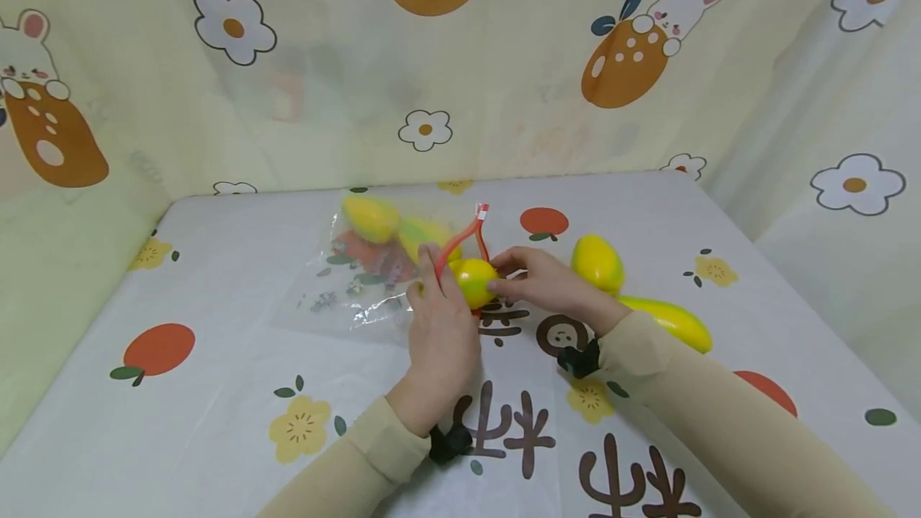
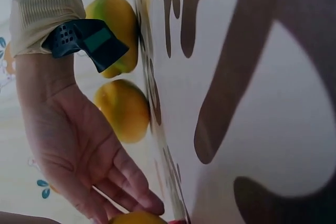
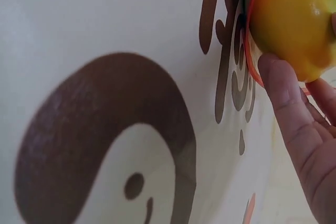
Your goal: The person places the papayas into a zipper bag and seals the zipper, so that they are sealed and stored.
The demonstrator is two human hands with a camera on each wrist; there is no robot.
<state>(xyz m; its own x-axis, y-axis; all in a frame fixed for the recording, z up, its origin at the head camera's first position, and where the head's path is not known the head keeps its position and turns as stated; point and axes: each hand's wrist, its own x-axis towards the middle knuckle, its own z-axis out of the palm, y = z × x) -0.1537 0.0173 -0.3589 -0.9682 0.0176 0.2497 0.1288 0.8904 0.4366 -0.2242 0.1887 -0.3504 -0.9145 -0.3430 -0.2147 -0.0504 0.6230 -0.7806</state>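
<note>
Yellow mango at the centre of the frame, right at the mouth of the red-edged clear bag! The right hand has it, thumb and fingers pinching its side. The left hand lies against the bag's edge; whether its fingers grip, I can't tell. Two mangoes show inside, upper middle; two others sit right of centre on the counter.

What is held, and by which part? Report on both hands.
The right hand holds a yellow fruit by its right side in the head view. The left hand is at the red-edged mouth of the clear bag; its grip is unclear.
</note>
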